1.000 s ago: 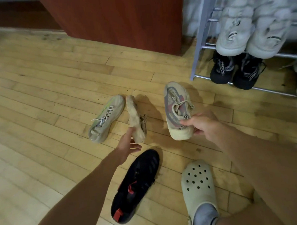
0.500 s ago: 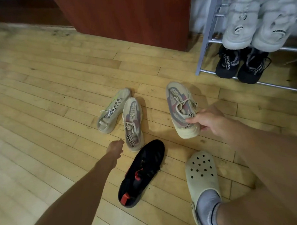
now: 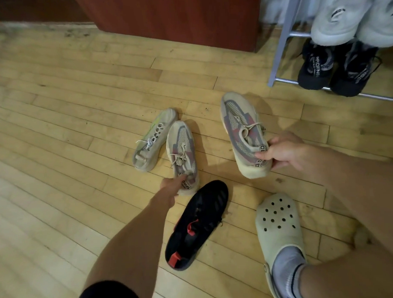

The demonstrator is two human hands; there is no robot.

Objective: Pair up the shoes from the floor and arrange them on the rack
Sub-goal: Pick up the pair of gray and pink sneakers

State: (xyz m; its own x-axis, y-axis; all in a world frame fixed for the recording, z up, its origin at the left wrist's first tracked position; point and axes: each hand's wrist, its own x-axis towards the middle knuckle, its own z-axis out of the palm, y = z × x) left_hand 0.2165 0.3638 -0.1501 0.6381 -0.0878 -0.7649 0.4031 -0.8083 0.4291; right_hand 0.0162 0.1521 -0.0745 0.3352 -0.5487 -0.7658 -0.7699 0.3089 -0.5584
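Half a second back our left hand (image 3: 170, 186) hung short of the beige-and-red sneaker (image 3: 182, 153); now its fingers are at the heel collar, touching it, though we cannot tell whether they have closed on it. That sneaker sits upright on its sole, where a second ago it was on its side. Our right hand (image 3: 280, 151) keeps its pinch on the heel of the matching sneaker (image 3: 241, 134), thumb on top, fingers under the collar, toe pointing away from us.

The floor (image 3: 68, 131) is pale wood strip, scuffed. A beige sneaker with green trim (image 3: 154, 139) lies just beside the left one, touching it along the toe. A black shoe with red tabs (image 3: 198, 224) lies nearer us, its toe close to the left sneaker's heel. Our foot wears a cream clog (image 3: 278, 226).

Far right stands the metal rack (image 3: 281, 43): white sneakers (image 3: 337, 12) above, black sneakers (image 3: 335, 68) below. A red-brown cabinet (image 3: 175, 13) borders it. Open floor runs wide to the left; the rack runs out of frame at the right edge.
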